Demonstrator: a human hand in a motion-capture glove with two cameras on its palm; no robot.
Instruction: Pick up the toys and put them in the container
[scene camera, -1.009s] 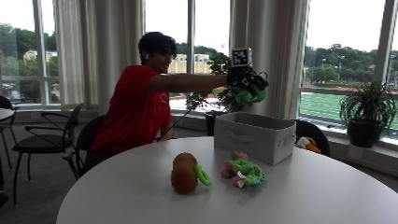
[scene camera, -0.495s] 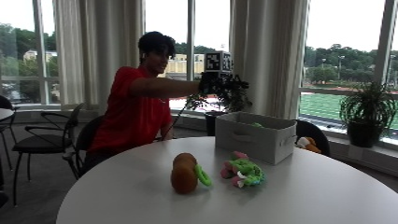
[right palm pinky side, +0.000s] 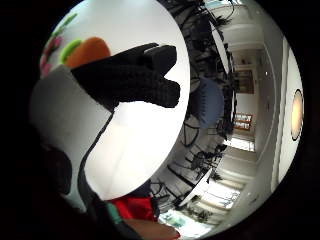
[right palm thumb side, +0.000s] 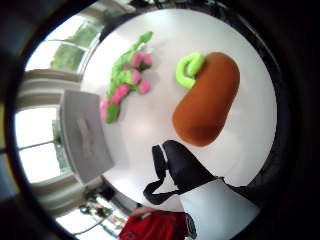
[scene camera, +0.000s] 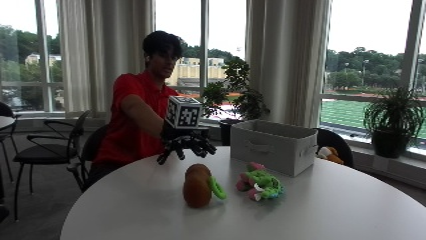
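Observation:
My gloved right hand (scene camera: 186, 146) hovers above the white table (scene camera: 133, 210), fingers spread and pointing down, holding nothing. Just below and in front of it lies a brown oval plush toy (scene camera: 197, 185) with a green loop (scene camera: 217, 188); the thumb side palm view shows this brown plush toy (right palm thumb side: 207, 100) close under the palm. To its right lies a green and pink plush toy (scene camera: 259, 183), also the green and pink plush toy (right palm thumb side: 125, 77). The white fabric container (scene camera: 273, 146) stands behind them, the container (right palm thumb side: 85, 135) beside the green toy. Black fingers (right palm pinky side: 130, 75) cross the little finger side view.
A small orange and white plush (scene camera: 329, 154) sits on a chair behind the container. Black chairs (scene camera: 46, 150) stand at the left. Potted plants (scene camera: 393, 120) line the window sill. The table's front half is bare white surface.
The hand has come away from above the container, moved left and down, and now hangs over the brown toy. The green toy it held a second ago is no longer in it.

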